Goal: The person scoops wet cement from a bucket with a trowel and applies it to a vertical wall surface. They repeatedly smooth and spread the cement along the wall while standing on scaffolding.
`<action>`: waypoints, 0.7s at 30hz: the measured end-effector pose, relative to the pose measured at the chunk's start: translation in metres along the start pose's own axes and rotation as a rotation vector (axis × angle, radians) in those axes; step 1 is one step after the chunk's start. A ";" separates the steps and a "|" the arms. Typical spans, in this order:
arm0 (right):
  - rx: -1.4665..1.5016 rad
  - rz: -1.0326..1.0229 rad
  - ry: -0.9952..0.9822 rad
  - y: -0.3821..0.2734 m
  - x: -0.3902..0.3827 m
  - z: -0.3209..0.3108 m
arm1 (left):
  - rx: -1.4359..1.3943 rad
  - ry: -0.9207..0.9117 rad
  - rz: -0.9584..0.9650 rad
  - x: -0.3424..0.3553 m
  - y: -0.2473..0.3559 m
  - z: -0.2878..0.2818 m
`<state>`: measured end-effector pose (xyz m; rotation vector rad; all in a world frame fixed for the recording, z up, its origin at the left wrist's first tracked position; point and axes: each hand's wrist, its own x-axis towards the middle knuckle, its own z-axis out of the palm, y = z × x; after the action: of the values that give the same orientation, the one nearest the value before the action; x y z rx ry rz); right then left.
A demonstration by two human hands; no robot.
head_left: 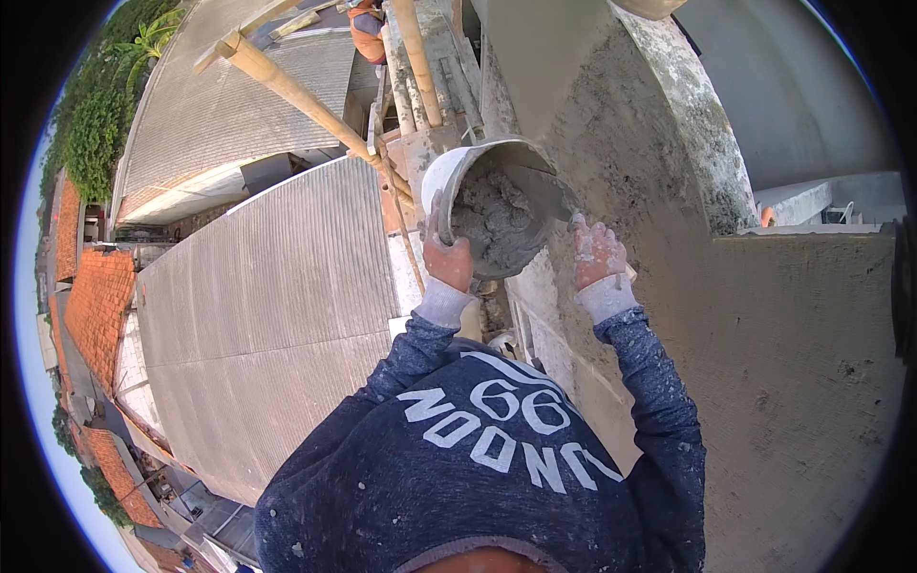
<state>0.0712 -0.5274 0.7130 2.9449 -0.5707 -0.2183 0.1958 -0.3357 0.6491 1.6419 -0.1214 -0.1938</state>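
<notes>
Sweatshirt (382,506): nearest the camera; dark blue with white lettering, pale splashes on the fabric and whitish cuffs at both wrists;
Trees (95,143): green, at the far left, beyond the buildings;
Tiled roof (98,301): orange, below the trees in the view;
Corrugated roof (277,286): broad and grey, its right edge near the bucket as seen from above;
Bamboo poles (306,100): crossing one another at the upper middle;
Co-worker (366,29): partly in view at the top, in orange and dark clothing;
Left hand (449,260): closed on the lower left rim of the bucket (441,180), fingers along its outer wall;
Bucket: white outside, tilted with its mouth toward the camera, held up between the two hands;
Mortar (492,215): grey, wet and lumpy, inside the bucket;
Trowel (551,196): grey blade at the bucket's right rim, partly hidden;
Right hand (600,253): smeared with grey, fingers curled round the trowel's handle;
Plastered wall (764,382): grey, along the right side, rough in patches
</notes>
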 end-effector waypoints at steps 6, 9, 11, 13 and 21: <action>0.072 -0.136 -0.461 0.037 -0.018 -0.001 | 0.043 -0.122 0.109 -0.003 0.023 0.022; 0.241 -0.161 -0.331 0.031 -0.037 0.025 | -0.052 -0.211 -0.042 -0.010 0.019 0.030; 0.496 -0.045 -0.338 0.014 -0.045 0.044 | -0.099 -0.233 -0.158 -0.013 0.016 0.033; 0.917 0.146 -0.440 -0.004 -0.051 0.053 | -0.087 -0.210 -0.267 -0.012 0.014 0.034; 0.218 0.236 0.155 0.023 -0.039 0.028 | -0.180 -0.212 -0.213 0.020 0.009 0.038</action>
<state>0.0222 -0.5368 0.6942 3.0236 -0.9642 0.1023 0.2081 -0.3778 0.6537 1.4507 -0.0875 -0.5274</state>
